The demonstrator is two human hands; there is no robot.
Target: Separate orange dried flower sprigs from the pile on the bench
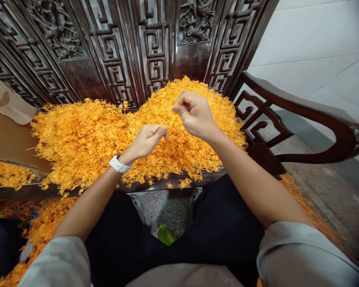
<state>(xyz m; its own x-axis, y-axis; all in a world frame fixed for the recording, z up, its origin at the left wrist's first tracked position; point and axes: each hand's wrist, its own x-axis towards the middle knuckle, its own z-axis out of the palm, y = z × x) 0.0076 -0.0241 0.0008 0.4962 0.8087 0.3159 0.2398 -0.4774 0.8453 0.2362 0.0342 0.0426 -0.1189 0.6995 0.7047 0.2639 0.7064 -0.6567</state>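
A big heap of small orange, spidery flower-like pieces (89, 135) covers the seat of a dark carved wooden bench (173, 182). Over the middle of the heap, my left hand (148, 140) is closed in a pinch, with a white watch band (120, 164) at its wrist. Higher and to the right, my right hand (196, 113) also has its thumb and fingers pinched together. The two hands are apart. Whatever lies between the fingertips of either hand is too small or hidden to make out.
At the left, a cardboard box (10, 137) stands against the heap. The bench's curved armrest (309, 107) rises on the right, near a tiled wall (311, 38). More orange pieces (55, 215) lie below the seat at the left. Something bright green (166, 234) shows between my legs.
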